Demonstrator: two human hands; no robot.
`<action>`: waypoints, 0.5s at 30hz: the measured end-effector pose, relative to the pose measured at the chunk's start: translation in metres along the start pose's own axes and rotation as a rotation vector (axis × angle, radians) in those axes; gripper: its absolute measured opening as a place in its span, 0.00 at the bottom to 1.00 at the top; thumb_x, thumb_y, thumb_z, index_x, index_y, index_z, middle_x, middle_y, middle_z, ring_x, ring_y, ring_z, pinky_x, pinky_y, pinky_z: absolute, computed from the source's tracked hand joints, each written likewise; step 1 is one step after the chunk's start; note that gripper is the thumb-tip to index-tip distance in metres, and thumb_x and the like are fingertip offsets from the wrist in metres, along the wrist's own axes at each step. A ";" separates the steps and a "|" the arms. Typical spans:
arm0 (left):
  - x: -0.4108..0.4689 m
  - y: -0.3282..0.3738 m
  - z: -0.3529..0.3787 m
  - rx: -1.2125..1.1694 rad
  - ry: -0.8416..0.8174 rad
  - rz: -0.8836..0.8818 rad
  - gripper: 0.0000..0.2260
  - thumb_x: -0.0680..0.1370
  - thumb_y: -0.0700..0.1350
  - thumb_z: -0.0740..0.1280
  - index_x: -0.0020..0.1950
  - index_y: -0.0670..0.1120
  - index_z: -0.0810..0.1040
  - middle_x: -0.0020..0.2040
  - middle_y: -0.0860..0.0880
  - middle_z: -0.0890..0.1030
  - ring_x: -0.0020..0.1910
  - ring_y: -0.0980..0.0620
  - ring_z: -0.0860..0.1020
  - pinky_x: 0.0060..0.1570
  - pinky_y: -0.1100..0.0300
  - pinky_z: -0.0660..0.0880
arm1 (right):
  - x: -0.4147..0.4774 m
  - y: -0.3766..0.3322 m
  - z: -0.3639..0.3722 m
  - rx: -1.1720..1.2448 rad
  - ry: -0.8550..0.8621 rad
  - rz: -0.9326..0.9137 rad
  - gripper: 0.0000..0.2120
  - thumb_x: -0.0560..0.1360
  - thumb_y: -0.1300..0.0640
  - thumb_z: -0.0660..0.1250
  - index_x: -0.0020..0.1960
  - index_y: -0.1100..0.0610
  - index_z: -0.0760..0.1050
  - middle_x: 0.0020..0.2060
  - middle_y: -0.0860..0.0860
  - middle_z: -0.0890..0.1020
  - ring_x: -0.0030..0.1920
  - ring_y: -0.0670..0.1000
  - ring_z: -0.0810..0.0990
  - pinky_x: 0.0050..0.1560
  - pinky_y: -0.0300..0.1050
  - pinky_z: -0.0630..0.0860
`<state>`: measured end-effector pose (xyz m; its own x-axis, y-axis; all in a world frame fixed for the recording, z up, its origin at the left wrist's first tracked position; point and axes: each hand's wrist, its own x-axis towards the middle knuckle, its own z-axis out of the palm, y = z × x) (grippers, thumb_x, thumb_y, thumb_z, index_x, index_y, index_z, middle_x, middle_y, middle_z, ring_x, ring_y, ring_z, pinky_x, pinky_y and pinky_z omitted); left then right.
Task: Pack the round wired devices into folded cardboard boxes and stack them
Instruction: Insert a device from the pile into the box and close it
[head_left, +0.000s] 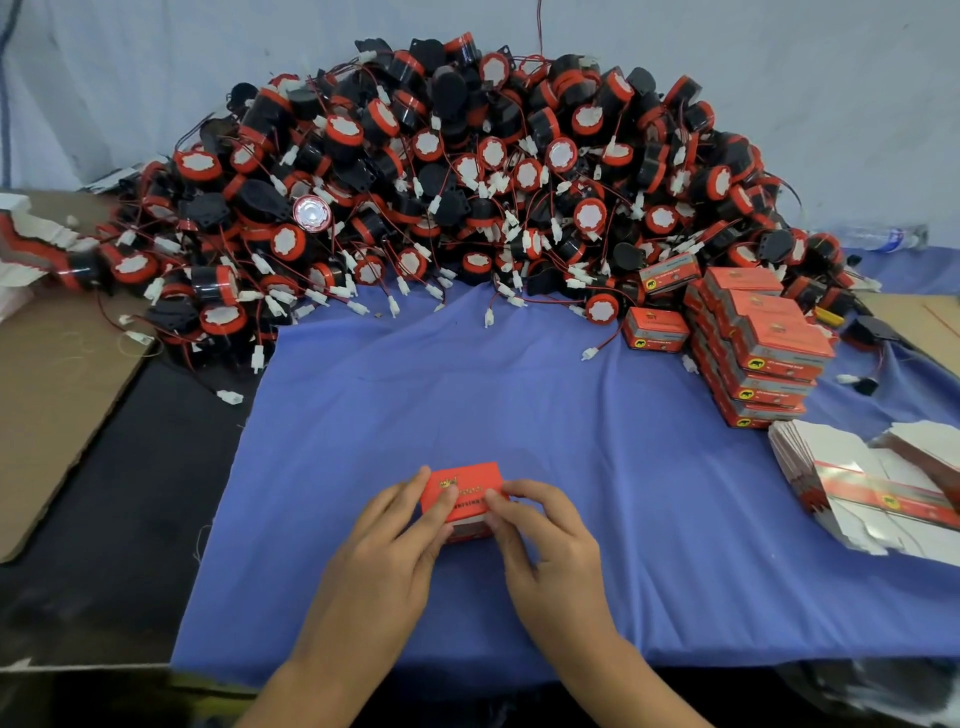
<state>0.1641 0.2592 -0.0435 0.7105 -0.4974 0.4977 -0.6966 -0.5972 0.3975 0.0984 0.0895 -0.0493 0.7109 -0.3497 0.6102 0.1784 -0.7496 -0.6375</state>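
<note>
A small red cardboard box (464, 488) rests on the blue cloth near me. My left hand (400, 525) grips its left side and my right hand (540, 525) grips its right side, thumbs on top. Its near end is hidden by my fingers. A large heap of round black-and-red wired devices (441, 182) with white plugs fills the back of the table. A stack of packed red boxes (753, 343) stands at the right, with one more box (655, 330) beside it.
A pile of flat unfolded boxes (862, 488) lies at the right edge. Brown cardboard sheet (52, 374) covers the left side, with more flat boxes (31, 234) behind it. A water bottle (883, 238) lies at the far right. The blue cloth (467, 395) spreads across the middle.
</note>
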 end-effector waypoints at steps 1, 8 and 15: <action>0.000 0.003 0.000 0.045 0.011 0.013 0.22 0.85 0.54 0.54 0.67 0.46 0.82 0.68 0.46 0.80 0.64 0.46 0.78 0.54 0.53 0.82 | -0.002 -0.001 0.000 -0.046 -0.009 -0.037 0.10 0.78 0.61 0.71 0.57 0.58 0.86 0.55 0.49 0.81 0.54 0.48 0.82 0.58 0.39 0.78; -0.008 0.004 0.003 0.226 -0.027 0.115 0.24 0.72 0.34 0.74 0.69 0.39 0.80 0.68 0.40 0.78 0.63 0.42 0.75 0.56 0.48 0.82 | -0.005 0.005 -0.010 -0.379 -0.119 -0.272 0.16 0.73 0.68 0.71 0.60 0.60 0.83 0.50 0.52 0.82 0.47 0.55 0.81 0.45 0.46 0.80; -0.002 0.011 0.003 0.206 0.041 0.135 0.21 0.72 0.37 0.72 0.65 0.40 0.82 0.52 0.46 0.79 0.52 0.47 0.73 0.44 0.51 0.82 | 0.002 0.000 -0.020 -0.645 -0.266 -0.482 0.23 0.71 0.66 0.59 0.61 0.61 0.83 0.50 0.51 0.84 0.42 0.55 0.82 0.37 0.47 0.77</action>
<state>0.1552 0.2518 -0.0422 0.6050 -0.5575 0.5684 -0.7468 -0.6449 0.1624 0.0859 0.0776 -0.0392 0.8075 0.1733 0.5638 0.1371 -0.9848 0.1063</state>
